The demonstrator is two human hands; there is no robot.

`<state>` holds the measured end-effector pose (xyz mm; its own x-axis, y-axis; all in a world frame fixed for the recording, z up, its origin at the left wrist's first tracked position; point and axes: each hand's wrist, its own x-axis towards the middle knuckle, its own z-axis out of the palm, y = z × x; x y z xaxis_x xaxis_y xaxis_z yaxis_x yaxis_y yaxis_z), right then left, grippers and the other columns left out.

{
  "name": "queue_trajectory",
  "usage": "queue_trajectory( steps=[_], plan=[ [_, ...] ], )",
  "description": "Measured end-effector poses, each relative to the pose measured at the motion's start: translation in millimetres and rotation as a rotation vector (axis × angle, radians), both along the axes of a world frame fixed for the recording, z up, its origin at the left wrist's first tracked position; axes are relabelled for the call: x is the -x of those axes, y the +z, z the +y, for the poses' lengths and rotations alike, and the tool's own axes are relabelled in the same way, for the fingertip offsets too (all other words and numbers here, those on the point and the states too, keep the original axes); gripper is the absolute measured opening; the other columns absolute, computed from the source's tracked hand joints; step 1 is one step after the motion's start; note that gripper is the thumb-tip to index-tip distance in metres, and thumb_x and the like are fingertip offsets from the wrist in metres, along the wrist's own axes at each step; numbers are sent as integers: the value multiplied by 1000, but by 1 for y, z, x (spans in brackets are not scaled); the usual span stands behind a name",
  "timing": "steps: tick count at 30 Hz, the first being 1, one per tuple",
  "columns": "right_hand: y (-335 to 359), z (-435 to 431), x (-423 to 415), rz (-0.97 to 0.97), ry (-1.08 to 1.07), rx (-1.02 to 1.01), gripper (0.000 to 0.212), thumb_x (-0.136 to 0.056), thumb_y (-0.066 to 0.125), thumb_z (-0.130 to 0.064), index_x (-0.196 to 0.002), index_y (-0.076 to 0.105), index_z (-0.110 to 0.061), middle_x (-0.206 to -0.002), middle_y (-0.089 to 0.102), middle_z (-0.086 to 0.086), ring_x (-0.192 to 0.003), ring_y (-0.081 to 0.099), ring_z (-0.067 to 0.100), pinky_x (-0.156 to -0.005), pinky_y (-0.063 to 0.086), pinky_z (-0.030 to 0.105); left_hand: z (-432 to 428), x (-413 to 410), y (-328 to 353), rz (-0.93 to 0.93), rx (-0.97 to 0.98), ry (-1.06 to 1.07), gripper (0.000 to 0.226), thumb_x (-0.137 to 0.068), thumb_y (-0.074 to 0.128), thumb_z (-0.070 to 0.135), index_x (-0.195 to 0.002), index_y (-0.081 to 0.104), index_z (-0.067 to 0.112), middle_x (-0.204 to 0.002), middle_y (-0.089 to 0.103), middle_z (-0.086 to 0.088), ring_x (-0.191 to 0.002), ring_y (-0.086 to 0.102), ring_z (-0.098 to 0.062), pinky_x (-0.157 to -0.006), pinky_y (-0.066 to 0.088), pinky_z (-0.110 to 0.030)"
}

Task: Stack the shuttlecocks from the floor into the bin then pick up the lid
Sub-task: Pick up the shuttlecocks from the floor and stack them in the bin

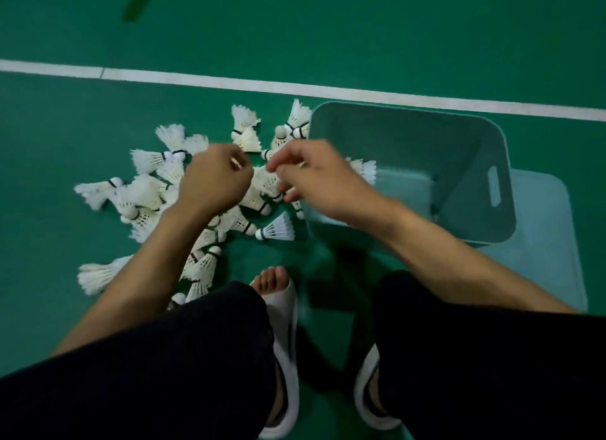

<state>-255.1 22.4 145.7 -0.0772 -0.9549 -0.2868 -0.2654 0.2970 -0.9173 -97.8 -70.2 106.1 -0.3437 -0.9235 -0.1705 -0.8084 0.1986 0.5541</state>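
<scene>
Several white feather shuttlecocks (157, 190) lie in a loose pile on the green floor. My left hand (214, 182) hovers over the pile's middle with its fingers curled, and a white bit of a shuttlecock pokes out between them. My right hand (314, 173) is just to the right, its fingers and thumb curled round a shuttlecock (272, 183) on top of the pile. The teal bin (410, 114) stands right of the pile, and one shuttlecock (365, 170) shows inside it by my wrist. A pale blue lid (554, 242) lies flat under the bin's right side.
A white court line (196, 78) crosses the floor behind the pile and the bin. My knees in dark trousers and my feet in white slides (283, 315) fill the bottom of the view, close to the nearest shuttlecocks.
</scene>
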Motion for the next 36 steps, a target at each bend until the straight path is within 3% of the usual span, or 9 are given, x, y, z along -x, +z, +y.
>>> queue_trajectory(
  steps=[4, 9, 12, 14, 18, 23, 27, 32, 36],
  plan=[
    [-43, -4, -40, 349, 307, -200, 26, -94, 50, -7, -103, 68, 9, -109, 70, 27, -93, 68, 39, -77, 56, 47, 8, -48, -60, -309, -133, 37, 24, -81, 67, 10, -104, 69, 15, -108, 71, -11, -97, 67, -31, -81, 56, -39],
    [-104, 24, -53, 636, 529, -476, 28, -96, 60, -26, -117, 50, -10, -145, 30, 29, -109, 58, 43, -79, 41, 35, 32, -56, -107, -231, 25, 275, 37, -86, 71, 30, -115, 60, 10, -116, 53, -13, -96, 59, -33, -71, 43, -37],
    [-124, 26, -53, 558, 409, -450, 35, -92, 54, -14, -125, 44, -15, -161, 2, 30, -133, 41, 53, -101, 43, 48, 32, -42, -116, -191, 88, 425, 46, -87, 69, 51, -114, 64, 14, -116, 51, -11, -101, 56, -32, -73, 40, -35],
    [-131, 22, -53, 522, 311, -418, 38, -89, 48, -8, -127, 44, -14, -160, 10, 23, -140, 30, 51, -108, 38, 51, 30, -32, -119, -245, 94, 429, 46, -85, 70, 52, -112, 69, 15, -117, 47, -10, -109, 51, -32, -74, 42, -37],
    [-139, 14, -56, 529, 318, -358, 41, -91, 49, -14, -132, 48, -11, -143, 38, 15, -130, 42, 39, -106, 41, 48, 24, -24, -122, -267, 55, 410, 20, -87, 70, 23, -103, 76, 13, -119, 48, -11, -115, 47, -32, -81, 47, -40],
    [-124, 22, -58, 604, 469, -194, 30, -92, 53, -13, -119, 54, -1, -125, 50, 15, -120, 45, 35, -100, 45, 48, 2, -41, -98, 196, -114, 355, 18, -72, 56, 8, -70, 69, -4, -72, 66, -28, -63, 55, -21, -59, 45, -31],
    [-91, 30, -58, 658, 483, -48, 15, -93, 56, -20, -94, 58, -6, -110, 54, 12, -103, 53, 32, -79, 49, 43, -17, -36, -76, 148, -139, 139, 18, -83, 63, 2, -67, 62, -6, -66, 61, -21, -58, 49, -21, -57, 37, -28],
    [-41, 27, -42, 683, 546, 19, 34, -94, 57, -26, -66, 41, -14, -81, 48, 5, -71, 48, 27, -56, 34, 34, -20, -23, -105, -83, -183, -155, 17, -86, 62, 4, -72, 58, 13, -86, 58, -10, -99, 49, -21, -74, 35, -33],
    [-5, 20, -26, 528, 496, 32, 27, -92, 61, -31, -81, 76, -11, -82, 75, 5, -76, 68, 18, -70, 57, 39, -16, -17, -110, -122, -179, -130, 14, -87, 68, 17, -77, 60, 21, -99, 58, -10, -105, 49, -22, -79, 39, -33]
  ],
)
